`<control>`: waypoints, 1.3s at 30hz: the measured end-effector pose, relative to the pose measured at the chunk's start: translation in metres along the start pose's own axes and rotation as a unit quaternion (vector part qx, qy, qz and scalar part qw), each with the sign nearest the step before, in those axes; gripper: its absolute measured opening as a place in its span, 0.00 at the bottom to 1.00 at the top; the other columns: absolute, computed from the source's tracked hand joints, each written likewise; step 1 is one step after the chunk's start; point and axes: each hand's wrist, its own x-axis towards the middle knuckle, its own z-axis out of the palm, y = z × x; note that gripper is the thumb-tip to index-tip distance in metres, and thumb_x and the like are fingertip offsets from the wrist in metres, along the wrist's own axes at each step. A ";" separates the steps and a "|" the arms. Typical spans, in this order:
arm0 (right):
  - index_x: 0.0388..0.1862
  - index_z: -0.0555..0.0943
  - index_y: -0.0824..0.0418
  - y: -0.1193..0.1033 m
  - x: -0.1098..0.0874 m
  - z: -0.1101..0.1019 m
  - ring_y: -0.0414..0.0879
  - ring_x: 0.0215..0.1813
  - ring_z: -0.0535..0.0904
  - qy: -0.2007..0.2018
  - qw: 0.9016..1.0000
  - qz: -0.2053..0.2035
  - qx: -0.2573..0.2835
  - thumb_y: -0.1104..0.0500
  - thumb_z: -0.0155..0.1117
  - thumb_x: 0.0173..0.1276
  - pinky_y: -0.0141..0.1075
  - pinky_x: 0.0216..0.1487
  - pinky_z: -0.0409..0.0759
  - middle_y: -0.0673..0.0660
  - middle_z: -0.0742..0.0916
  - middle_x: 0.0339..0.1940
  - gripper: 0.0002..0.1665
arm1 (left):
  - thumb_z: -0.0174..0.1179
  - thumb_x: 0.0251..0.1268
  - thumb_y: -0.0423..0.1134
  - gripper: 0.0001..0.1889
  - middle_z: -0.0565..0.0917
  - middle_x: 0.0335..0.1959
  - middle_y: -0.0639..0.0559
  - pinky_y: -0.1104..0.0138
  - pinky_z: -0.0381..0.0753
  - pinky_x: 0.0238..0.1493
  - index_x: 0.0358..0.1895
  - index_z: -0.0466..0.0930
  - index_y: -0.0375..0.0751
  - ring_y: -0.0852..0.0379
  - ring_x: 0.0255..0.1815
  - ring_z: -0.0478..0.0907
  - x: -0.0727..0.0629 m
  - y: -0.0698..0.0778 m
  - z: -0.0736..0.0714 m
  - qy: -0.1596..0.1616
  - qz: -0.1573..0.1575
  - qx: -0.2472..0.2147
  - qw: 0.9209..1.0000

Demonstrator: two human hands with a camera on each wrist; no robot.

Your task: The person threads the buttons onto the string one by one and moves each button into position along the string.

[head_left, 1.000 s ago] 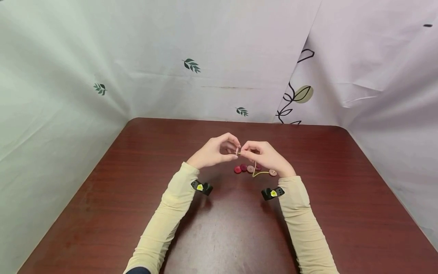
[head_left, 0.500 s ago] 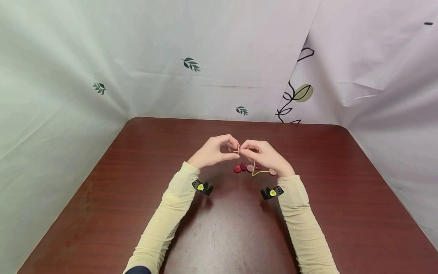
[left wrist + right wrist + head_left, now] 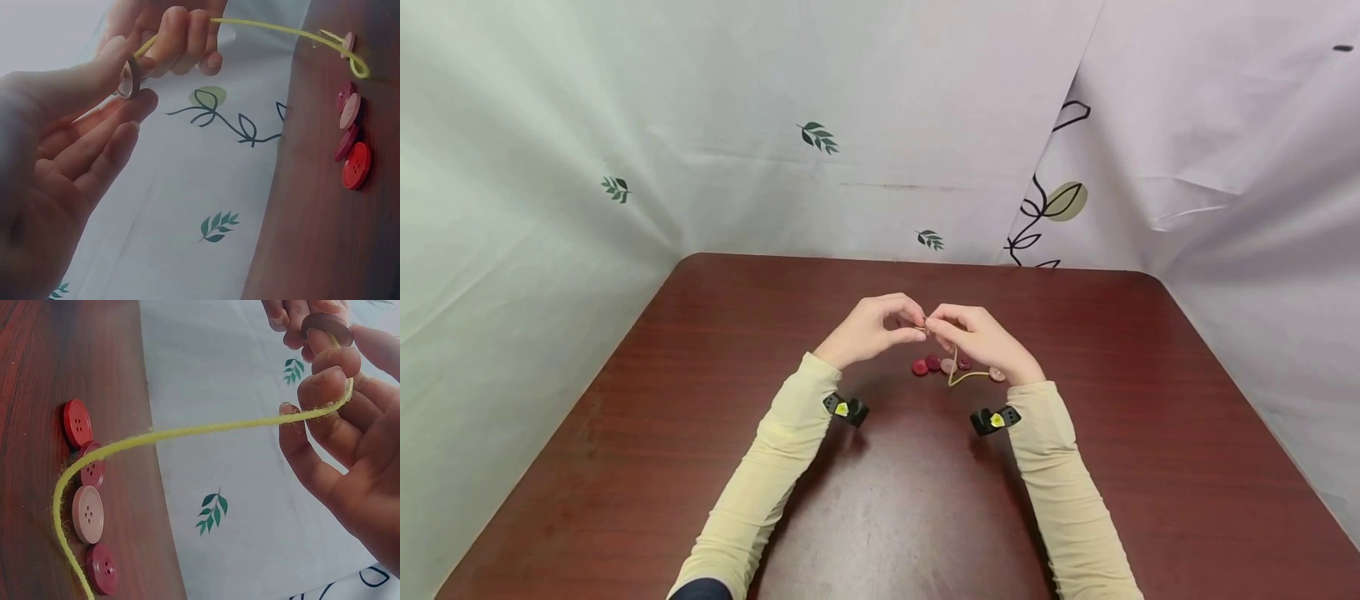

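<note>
My left hand (image 3: 876, 329) pinches a pinkish-brown button (image 3: 130, 80) on edge between thumb and fingertips, raised over the table. My right hand (image 3: 981, 337) meets it there, its thumb and fingers pinching a yellow yarn (image 3: 206, 427) right at the button's face. Fingers hide the button's holes and the yarn's tip. From the right hand the yarn hangs down to the table and bends toward a pale pink button (image 3: 997, 374), to which its other end is attached.
Beneath the hands lies a short row of loose buttons: a red one (image 3: 78, 423), a dark red one (image 3: 92, 465), a pale pink one (image 3: 88, 514) and a maroon one (image 3: 102, 569). Behind the brown wooden table (image 3: 760, 292) hangs a white leaf-print cloth (image 3: 880, 125).
The right hand has shifted slightly left and up, its fingertips now against the left hand's. The held button has turned from upright to tilted. The hanging yarn has moved a little left.
</note>
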 end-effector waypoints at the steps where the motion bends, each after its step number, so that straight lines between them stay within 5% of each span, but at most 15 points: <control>1: 0.36 0.80 0.59 0.000 0.000 0.000 0.48 0.23 0.71 0.000 1.000 0.000 0.000 0.53 0.54 0.75 0.33 0.26 0.69 0.56 0.76 0.20 0.12 | 0.71 0.54 0.35 0.09 0.85 0.37 0.51 0.65 0.81 0.45 0.37 0.82 0.42 0.61 0.38 0.82 0.000 0.000 0.000 0.002 0.002 0.001 1.000; 6: 0.36 0.80 0.57 0.001 0.000 0.000 0.43 0.23 0.70 -0.005 1.000 -0.001 0.007 0.54 0.55 0.74 0.33 0.26 0.69 0.55 0.76 0.21 0.10 | 0.69 0.55 0.35 0.07 0.85 0.37 0.50 0.67 0.80 0.47 0.37 0.83 0.41 0.61 0.37 0.82 -0.001 0.000 0.001 0.010 0.016 0.007 1.000; 13: 0.38 0.81 0.56 0.003 0.000 0.002 0.56 0.26 0.71 -0.010 1.000 -0.003 0.006 0.55 0.60 0.71 0.32 0.25 0.67 0.54 0.76 0.21 0.07 | 0.68 0.57 0.35 0.06 0.85 0.35 0.50 0.67 0.80 0.45 0.36 0.82 0.41 0.61 0.36 0.81 -0.003 0.000 0.002 0.015 0.014 0.016 1.000; 23: 0.42 0.81 0.60 0.004 0.000 0.000 0.43 0.22 0.68 -0.007 1.000 0.017 0.004 0.56 0.57 0.73 0.32 0.23 0.65 0.57 0.77 0.22 0.10 | 0.64 0.63 0.38 0.05 0.84 0.32 0.52 0.64 0.78 0.38 0.36 0.78 0.42 0.62 0.33 0.79 -0.001 0.001 0.004 -0.010 -0.025 0.015 1.000; 30: 0.35 0.81 0.56 0.007 0.001 0.000 0.41 0.20 0.67 0.006 0.999 0.002 -0.034 0.54 0.58 0.72 0.32 0.24 0.66 0.64 0.77 0.22 0.09 | 0.61 0.67 0.43 0.06 0.85 0.32 0.52 0.68 0.74 0.35 0.35 0.78 0.45 0.61 0.30 0.75 -0.001 0.001 0.003 -0.017 -0.043 0.039 0.998; 39: 0.32 0.81 0.54 0.003 0.001 0.000 0.40 0.19 0.67 0.018 0.997 -0.009 -0.071 0.54 0.58 0.72 0.32 0.23 0.66 0.49 0.74 0.17 0.10 | 0.60 0.67 0.44 0.10 0.79 0.23 0.57 0.71 0.66 0.27 0.27 0.78 0.48 0.55 0.22 0.71 -0.002 0.003 0.000 0.004 -0.047 0.069 0.997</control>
